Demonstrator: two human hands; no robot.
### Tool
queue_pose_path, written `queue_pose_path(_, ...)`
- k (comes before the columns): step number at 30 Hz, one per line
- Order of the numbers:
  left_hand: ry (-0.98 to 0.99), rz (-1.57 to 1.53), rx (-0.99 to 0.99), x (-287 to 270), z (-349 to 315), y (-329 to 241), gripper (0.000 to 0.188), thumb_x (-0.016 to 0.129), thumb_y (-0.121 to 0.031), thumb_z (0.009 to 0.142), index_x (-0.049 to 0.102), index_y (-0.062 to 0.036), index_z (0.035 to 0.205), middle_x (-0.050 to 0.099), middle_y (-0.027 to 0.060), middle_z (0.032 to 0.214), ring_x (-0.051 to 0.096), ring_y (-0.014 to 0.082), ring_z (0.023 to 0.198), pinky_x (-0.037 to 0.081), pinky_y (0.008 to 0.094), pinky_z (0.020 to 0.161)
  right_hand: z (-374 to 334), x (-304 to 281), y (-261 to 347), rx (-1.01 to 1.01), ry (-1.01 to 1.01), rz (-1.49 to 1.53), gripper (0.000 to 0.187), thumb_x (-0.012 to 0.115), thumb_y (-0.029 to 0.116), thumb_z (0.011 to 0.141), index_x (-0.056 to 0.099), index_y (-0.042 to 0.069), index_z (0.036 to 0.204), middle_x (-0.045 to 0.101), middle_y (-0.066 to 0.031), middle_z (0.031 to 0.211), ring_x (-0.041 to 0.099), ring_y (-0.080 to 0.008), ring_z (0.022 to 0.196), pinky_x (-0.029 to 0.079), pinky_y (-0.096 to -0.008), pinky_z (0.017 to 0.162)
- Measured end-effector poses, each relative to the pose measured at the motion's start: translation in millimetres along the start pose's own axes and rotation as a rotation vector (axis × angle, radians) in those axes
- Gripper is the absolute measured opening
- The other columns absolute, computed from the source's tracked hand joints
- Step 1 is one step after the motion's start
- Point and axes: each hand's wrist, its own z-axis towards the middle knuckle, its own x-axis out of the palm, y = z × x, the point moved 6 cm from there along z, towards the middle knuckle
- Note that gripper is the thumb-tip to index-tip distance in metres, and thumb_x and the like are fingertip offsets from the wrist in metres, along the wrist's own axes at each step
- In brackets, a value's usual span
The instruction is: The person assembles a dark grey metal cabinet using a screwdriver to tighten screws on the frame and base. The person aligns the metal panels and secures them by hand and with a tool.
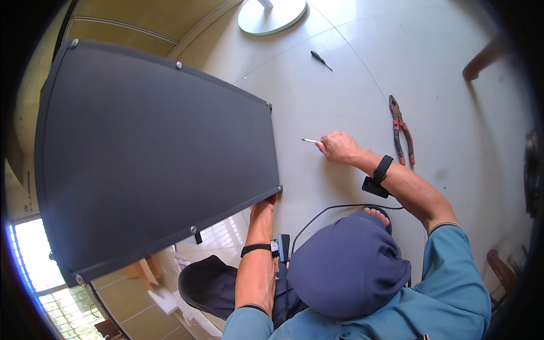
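Observation:
A large dark grey panel [153,153] with screws or bolts along its rims fills the left side. My left hand [262,206] reaches behind its near right corner, at the edge; the panel hides most of the fingers. To the right of the panel, over the floor, my right hand [339,148] is closed around what looks like a screwdriver [309,140]. Its thin metal shaft points left toward the panel, with a gap between them, and the fist covers the handle.
On the pale tiled floor [351,102] lie a dark-handled screwdriver [321,59] and red-and-black pliers [401,130]. A round white base [272,17] stands at the back. A brown furniture leg [481,62] is at far right. A black cable [323,211] runs between my wrists.

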Motion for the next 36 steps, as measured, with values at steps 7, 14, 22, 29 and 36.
queue_pose_path(7,-0.075,0.045,-0.012,-84,10,9,0.024,0.063,-0.031,0.097,0.062,-0.0071,0.098,0.068,0.0076,0.079,0.068,0.0184,0.060,0.056,0.0281,0.045,17,1,7,-0.016,0.047,0.067,0.028,0.051,0.023,0.098,0.063,0.000,0.088,0.066,-0.0239,0.079,0.065,-0.0437,0.086,0.052,-0.0522,0.077)
queue_pose_path(14,-0.077,0.057,-0.039,-106,11,16,0.024,0.063,-0.031,0.097,0.062,-0.0069,0.097,0.068,0.0076,0.079,0.067,0.0185,0.060,0.056,0.0282,0.045,48,18,22,-0.104,-0.044,0.101,0.023,0.049,0.019,0.097,0.060,0.001,0.089,0.064,-0.0237,0.076,0.063,-0.0439,0.075,0.050,-0.0538,0.068)
queue_pose_path(22,-0.073,0.051,-0.064,-113,14,21,0.024,0.064,-0.031,0.097,0.063,-0.0066,0.097,0.068,0.0077,0.079,0.067,0.0185,0.060,0.056,0.0284,0.045,67,25,38,-0.158,-0.148,0.044,0.021,0.050,0.018,0.097,0.055,0.002,0.084,0.061,-0.0219,0.070,0.062,-0.0424,0.067,0.049,-0.0525,0.061)
queue_pose_path(29,-0.063,0.050,-0.065,-115,18,19,0.024,0.064,-0.030,0.097,0.063,-0.0064,0.097,0.067,0.0077,0.078,0.067,0.0186,0.060,0.056,0.0286,0.045,74,33,34,-0.124,-0.119,-0.022,0.010,0.054,0.011,0.087,0.057,0.003,0.082,0.064,-0.0205,0.072,0.064,-0.0404,0.069,0.051,-0.0510,0.060)
queue_pose_path(36,-0.057,0.053,-0.062,-117,19,20,0.024,0.064,-0.030,0.097,0.063,-0.0061,0.097,0.067,0.0077,0.078,0.067,0.0187,0.059,0.056,0.0287,0.045,71,32,36,-0.167,-0.190,-0.030,0.021,0.053,0.017,0.095,0.053,0.003,0.080,0.060,-0.0196,0.066,0.062,-0.0393,0.063,0.049,-0.0493,0.055)
